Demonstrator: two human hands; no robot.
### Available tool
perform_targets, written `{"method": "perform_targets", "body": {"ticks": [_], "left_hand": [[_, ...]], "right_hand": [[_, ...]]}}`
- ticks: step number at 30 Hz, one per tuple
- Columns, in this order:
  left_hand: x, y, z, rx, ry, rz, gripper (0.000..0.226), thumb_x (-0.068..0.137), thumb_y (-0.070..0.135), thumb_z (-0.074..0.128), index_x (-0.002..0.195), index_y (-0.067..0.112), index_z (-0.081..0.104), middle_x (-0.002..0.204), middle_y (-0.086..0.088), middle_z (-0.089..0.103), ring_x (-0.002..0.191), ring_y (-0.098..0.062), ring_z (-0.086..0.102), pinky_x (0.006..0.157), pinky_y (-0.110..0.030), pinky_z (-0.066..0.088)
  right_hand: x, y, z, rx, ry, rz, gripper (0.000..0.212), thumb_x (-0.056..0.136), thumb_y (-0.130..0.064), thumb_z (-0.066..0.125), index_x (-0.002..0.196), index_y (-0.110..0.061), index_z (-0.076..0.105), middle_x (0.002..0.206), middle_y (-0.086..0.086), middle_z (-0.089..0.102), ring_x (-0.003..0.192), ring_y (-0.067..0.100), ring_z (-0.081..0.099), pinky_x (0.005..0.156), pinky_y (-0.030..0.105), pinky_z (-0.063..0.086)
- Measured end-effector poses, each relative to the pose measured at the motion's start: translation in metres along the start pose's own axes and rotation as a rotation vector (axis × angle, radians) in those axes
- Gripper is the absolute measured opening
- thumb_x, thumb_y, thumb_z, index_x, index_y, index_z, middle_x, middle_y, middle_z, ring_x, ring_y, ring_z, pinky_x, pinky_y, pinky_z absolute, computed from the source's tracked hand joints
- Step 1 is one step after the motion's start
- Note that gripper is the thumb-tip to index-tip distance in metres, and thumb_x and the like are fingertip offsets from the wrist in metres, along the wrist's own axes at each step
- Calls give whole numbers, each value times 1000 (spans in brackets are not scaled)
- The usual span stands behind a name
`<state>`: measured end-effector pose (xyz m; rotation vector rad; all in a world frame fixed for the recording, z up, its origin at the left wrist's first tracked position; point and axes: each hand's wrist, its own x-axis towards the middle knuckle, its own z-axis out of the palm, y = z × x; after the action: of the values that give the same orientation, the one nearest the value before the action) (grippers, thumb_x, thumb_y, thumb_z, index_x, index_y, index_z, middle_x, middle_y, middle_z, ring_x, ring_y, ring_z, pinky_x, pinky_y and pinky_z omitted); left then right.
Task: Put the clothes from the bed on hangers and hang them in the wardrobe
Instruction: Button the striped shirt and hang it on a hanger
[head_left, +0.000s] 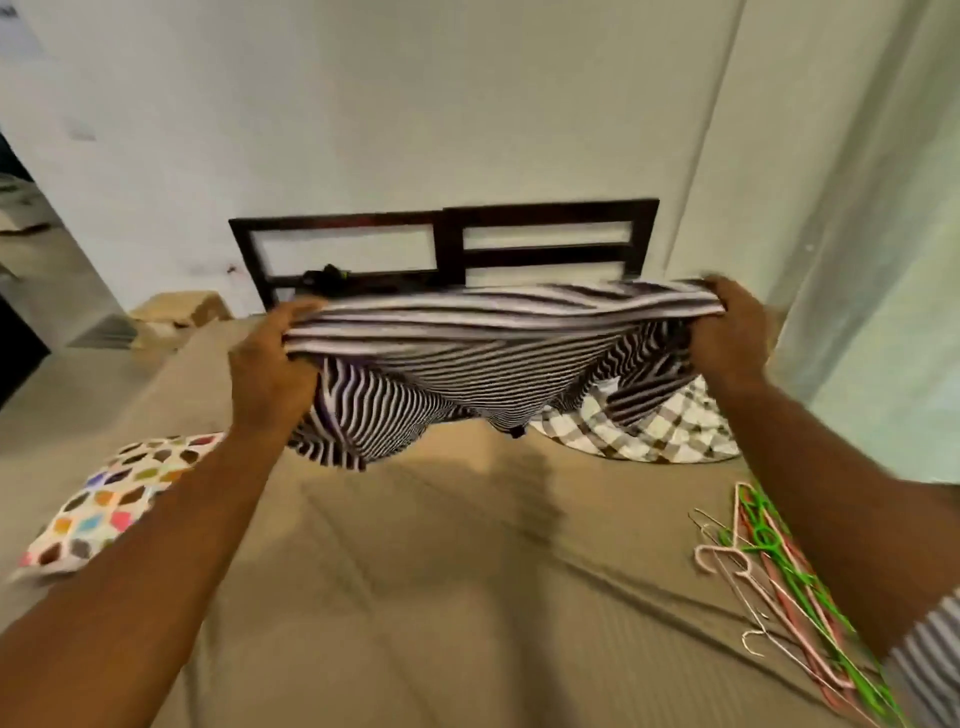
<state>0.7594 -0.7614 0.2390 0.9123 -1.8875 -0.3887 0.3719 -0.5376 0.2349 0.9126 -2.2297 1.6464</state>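
Note:
A black-and-white striped garment (483, 364) is stretched out in the air above the bed (415, 571). My left hand (270, 364) grips its left edge and my right hand (727, 332) grips its right edge. The cloth sags in the middle and its lower folds hang down toward the bedsheet. Behind it on the bed lies a brown-and-white checked garment (660, 431), partly hidden. A pile of pink and green hangers (763, 566) lies on the bed at the right, partly under my right forearm.
A cushion with coloured spots (114, 499) lies at the bed's left edge. A dark wooden headboard (447, 244) stands against the white wall. A pale curtain (857, 260) hangs at the right. Cardboard boxes (182, 312) sit on the floor at the left.

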Motion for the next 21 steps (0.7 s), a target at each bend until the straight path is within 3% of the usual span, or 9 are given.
{"method": "perform_targets", "body": {"ticks": [2, 4, 6, 8, 11, 14, 16, 19, 21], "left_hand": [[-40, -35, 0, -23, -218, 8, 53, 77, 4, 56, 121, 33, 62, 110, 9, 62, 103, -9, 61, 94, -7, 36], [-85, -80, 5, -11, -388, 4, 52, 70, 15, 54, 118, 23, 70, 103, 9, 65, 96, -13, 64, 89, -12, 38], [-138, -127, 14, 55, -554, -34, 50, 72, 31, 54, 114, 13, 74, 99, 4, 71, 91, -18, 68, 86, -12, 39], [-199, -185, 25, 122, -790, -166, 50, 75, 46, 54, 117, 26, 72, 104, -1, 76, 95, -22, 72, 91, -16, 40], [-283, -249, 34, 176, -1055, -271, 51, 80, 57, 50, 130, 55, 46, 109, 9, 75, 103, -16, 70, 95, -21, 43], [-316, -233, 20, 127, -1223, -396, 38, 68, 57, 39, 96, 82, 50, 92, 27, 72, 96, 2, 66, 89, -17, 49], [-330, -230, 16, 118, -1229, -433, 33, 65, 59, 35, 78, 87, 47, 88, 36, 64, 94, 8, 63, 87, -12, 47], [-340, -225, 12, 107, -1291, -479, 37, 71, 51, 44, 86, 84, 51, 97, 37, 67, 98, 10, 64, 92, -17, 49], [-341, -218, 15, 134, -1348, -469, 41, 72, 45, 51, 89, 83, 51, 86, 51, 58, 95, 19, 59, 89, -9, 44]], "right_hand": [[-48, 30, 8, -5, -35, 50, 34, 91, -12, 51, 116, -16, 72, 108, 6, 73, 100, 19, 64, 87, 25, 49], [-104, 69, 13, -67, -111, 171, 36, 86, -21, 49, 114, -17, 71, 104, 3, 72, 99, 22, 65, 86, 27, 50], [-160, 110, 13, -186, -243, 312, 35, 79, -26, 46, 102, -18, 71, 94, 5, 72, 90, 24, 67, 75, 23, 48], [-216, 146, 13, -346, -421, 380, 28, 76, -27, 52, 95, -21, 72, 91, 7, 75, 89, 28, 70, 74, 29, 46], [-282, 184, 7, -490, -629, 489, 23, 84, -7, 62, 94, -23, 75, 101, 13, 76, 100, 32, 70, 77, 28, 39], [-330, 197, 8, -583, -771, 576, 37, 88, 2, 60, 111, -24, 73, 116, 12, 74, 109, 31, 67, 84, 29, 44], [-350, 199, 12, -592, -782, 639, 40, 91, 1, 57, 124, -16, 69, 121, 15, 71, 113, 33, 65, 91, 31, 45], [-362, 204, 21, -482, -650, 795, 39, 92, -1, 50, 127, -12, 65, 107, 17, 72, 104, 36, 68, 91, 38, 51], [-360, 200, 27, -419, -563, 860, 34, 93, -5, 49, 122, -12, 66, 103, 16, 72, 101, 36, 68, 89, 40, 51]]}}
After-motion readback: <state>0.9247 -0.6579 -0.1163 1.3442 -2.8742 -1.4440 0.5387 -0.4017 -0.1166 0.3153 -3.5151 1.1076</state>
